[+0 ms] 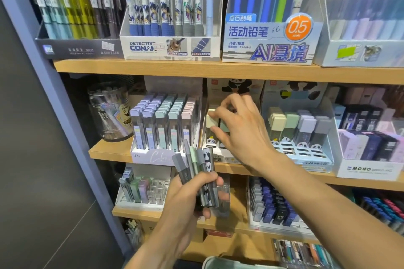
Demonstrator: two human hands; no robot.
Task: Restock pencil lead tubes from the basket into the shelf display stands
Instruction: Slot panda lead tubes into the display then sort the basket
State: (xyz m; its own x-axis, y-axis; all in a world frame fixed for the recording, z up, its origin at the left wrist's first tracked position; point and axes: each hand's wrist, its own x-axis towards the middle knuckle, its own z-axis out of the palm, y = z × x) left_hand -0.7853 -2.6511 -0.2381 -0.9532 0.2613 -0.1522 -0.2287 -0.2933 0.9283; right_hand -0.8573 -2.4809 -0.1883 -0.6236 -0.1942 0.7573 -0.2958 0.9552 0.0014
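Head view: our left hand [192, 194] grips a fan of lead tubes [196, 170] at lower center. Our right hand [238, 124] pinches a cream-capped tube [212, 120] at the panda stand [220, 155], mid-frame.

Two bare hands and forearms showing, no sleeves

Left hand [188, 194] entering from 6 o'clock, right hand [240, 124] from 4 o'clock; both wearing nothing: no gloves, rings, watch or bands visible; fingernails looking short and unpainted.

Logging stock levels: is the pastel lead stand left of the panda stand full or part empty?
Full: the pastel lead stand shows every visible row packed with tubes.
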